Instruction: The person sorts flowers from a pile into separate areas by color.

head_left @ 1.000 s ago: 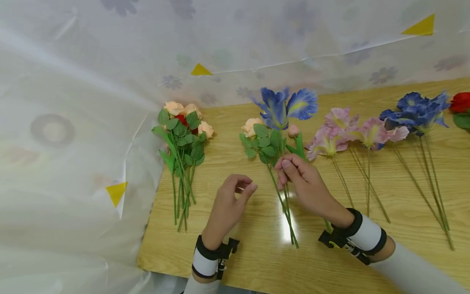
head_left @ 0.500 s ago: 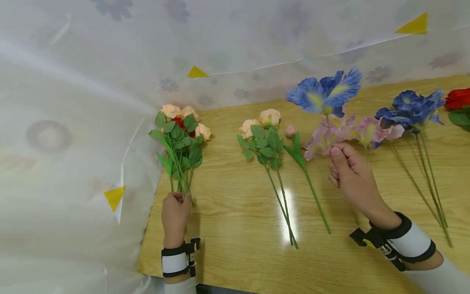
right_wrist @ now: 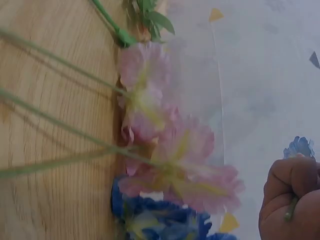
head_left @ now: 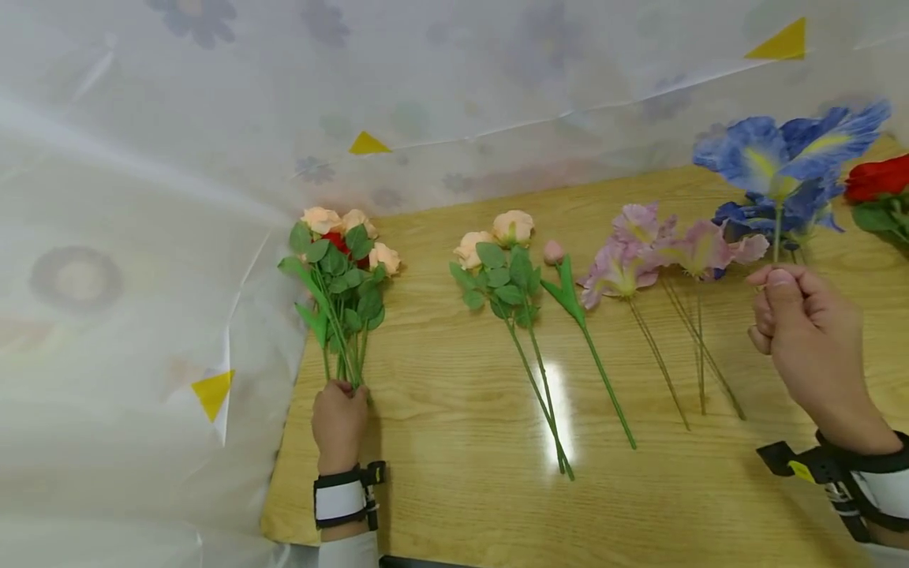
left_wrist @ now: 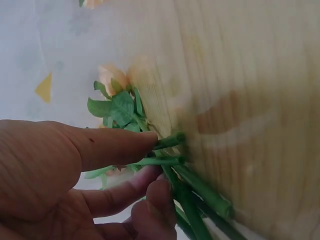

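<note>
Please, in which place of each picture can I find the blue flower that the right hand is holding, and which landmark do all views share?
Head: the blue flower is at the upper right, above the right hand.
Left wrist: it is not in this picture.
Right wrist: its blue petals show near the right edge, just above the hand.
Shared landmark: yellow triangles on the white sheet.

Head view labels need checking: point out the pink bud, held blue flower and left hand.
Pink bud (head_left: 553,252), head view: its petals.
Held blue flower (head_left: 763,162), head view: a yellow-streaked petal.
Left hand (head_left: 341,424), head view: its back.
</note>
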A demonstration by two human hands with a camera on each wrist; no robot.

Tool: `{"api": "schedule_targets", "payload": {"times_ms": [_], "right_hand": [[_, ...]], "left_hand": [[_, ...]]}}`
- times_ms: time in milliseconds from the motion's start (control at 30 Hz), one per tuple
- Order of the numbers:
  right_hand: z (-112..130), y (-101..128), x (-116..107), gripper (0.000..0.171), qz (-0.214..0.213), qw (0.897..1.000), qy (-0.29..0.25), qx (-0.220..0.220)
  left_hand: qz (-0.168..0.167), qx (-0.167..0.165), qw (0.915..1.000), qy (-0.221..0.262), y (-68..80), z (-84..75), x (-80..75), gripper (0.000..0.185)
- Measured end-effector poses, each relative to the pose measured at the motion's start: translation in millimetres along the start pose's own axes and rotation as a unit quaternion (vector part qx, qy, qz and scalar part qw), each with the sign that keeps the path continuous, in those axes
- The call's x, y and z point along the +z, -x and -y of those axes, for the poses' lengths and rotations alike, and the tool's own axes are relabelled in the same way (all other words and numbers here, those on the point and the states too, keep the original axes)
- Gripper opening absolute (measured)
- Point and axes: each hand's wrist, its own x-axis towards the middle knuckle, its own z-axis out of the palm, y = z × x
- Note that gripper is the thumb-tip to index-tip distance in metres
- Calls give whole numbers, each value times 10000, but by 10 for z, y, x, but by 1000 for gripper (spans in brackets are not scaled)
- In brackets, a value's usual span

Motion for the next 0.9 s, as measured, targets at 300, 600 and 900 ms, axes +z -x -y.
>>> {"api": "schedule_targets", "payload": {"times_ms": [300, 600, 900], "right_hand": [[-199, 27, -675, 23, -827, 9937, 735, 187], [-1126, 196, -1678, 30, -985, 9525, 2722, 951], [-663, 271, -1238, 43, -453, 8688, 4568, 1855]], "left_hand": [[-204, -36, 9998, 49, -17, 14, -35, 22], [-293, -96, 9955, 899, -63, -34, -25, 38], [-1006, -176, 9786, 1789, 0, -59, -39, 44]]}}
